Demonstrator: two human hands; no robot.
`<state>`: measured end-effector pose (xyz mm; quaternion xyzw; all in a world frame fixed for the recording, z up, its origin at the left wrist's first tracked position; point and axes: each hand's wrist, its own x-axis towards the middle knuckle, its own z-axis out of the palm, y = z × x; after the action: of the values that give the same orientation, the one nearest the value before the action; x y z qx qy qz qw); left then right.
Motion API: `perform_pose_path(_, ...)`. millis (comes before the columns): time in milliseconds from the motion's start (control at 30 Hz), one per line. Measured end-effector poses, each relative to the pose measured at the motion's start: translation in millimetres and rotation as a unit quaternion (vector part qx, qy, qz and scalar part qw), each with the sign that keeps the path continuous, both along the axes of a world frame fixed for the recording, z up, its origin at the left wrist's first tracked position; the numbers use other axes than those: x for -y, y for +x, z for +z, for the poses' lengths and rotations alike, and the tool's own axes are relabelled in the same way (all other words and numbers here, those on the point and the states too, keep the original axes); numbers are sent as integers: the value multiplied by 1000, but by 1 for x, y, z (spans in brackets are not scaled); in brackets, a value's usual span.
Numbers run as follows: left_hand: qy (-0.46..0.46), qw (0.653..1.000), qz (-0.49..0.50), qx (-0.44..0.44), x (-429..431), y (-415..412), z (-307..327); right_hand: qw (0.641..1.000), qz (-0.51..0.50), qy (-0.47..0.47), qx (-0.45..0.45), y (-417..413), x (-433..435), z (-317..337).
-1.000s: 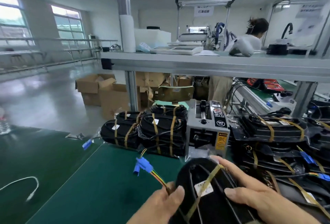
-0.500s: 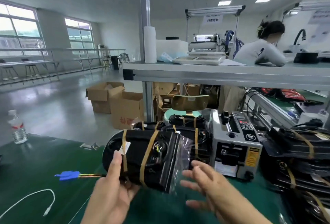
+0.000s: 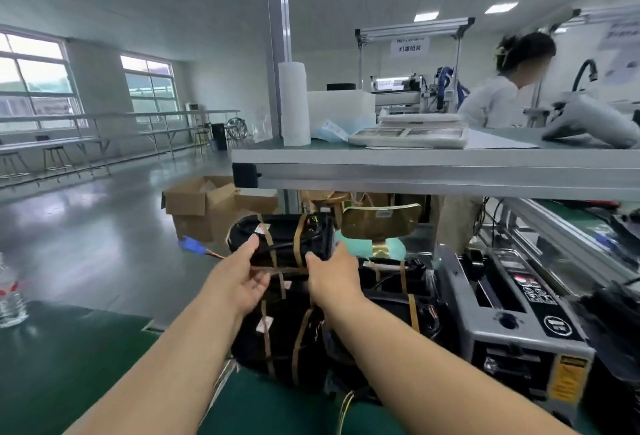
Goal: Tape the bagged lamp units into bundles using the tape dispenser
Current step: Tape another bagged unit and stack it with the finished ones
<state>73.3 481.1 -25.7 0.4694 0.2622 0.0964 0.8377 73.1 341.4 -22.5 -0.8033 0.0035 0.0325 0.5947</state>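
Centre of frame: both bare arms reach forward to a black plastic-bagged lamp bundle point(image 3: 287, 237) strapped with tan tape bands. Left hand point(image 3: 242, 278) grips its left end, thumb up against the side, fingers curled below. Right hand point(image 3: 332, 275) grips the right end, back of hand to camera, thumb on the near face. The lamp bundle is level, above a stack of taped black bundles point(image 3: 287, 341) at lower centre. With the motion blur I cannot tell if it touches the stack. A blue plastic connector point(image 3: 189, 244) on orange wires sticks out to the left of the lamp bundle.

Just right of the stack, lower right, a grey boxy metal tape dispenser point(image 3: 512, 313) with a yellow warning label sits on the green-matted worktop point(image 3: 69, 365). Clear plastic water bottle point(image 3: 10, 299) at the left edge, on the worktop.

Grey metal shelf point(image 3: 415, 164) crosses the middle right, carrying a white foam roll point(image 3: 294, 102) and white trays point(image 3: 408, 133). Another person in a white top point(image 3: 491, 105) is at upper right, behind the shelf. Open brown cardboard boxes point(image 3: 201, 206) stand on the floor, centre left, beyond the worktop.
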Motion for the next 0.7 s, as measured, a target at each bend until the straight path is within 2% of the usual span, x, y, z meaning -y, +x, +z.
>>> perform_pose_path(167, 49, 998, 23, -16, -2, 54, -37, 983, 44, -179, 18, 31, -5, -6)
perform_pose_path(267, 94, 993, 66, -12, -7, 69, -55, 950, 61, -304, 19, 40, -3, -12)
perform_pose_path(333, 151, 986, 62, -39, -10, 74, -63, 936, 77, -341, 36, 43, -4, -16)
perform_pose_path(500, 219, 969, -16, -115, -19, 78, -64, 923, 74, -370, 80, 50, -11, -28)
perform_pose_path(633, 319, 923, -64, -204, -14, 82, -54, 910, 75, -396, 96, 54, -12, -31)
perform_pose_path(667, 365, 900, -76, -227, -12, 82, -52, 910, 81, -393, 100, 54, -12, -31)
perform_pose_path(700, 438, 859, -90, -250, -12, 83, -51, 910, 86, -392, 102, 53, -12, -31)
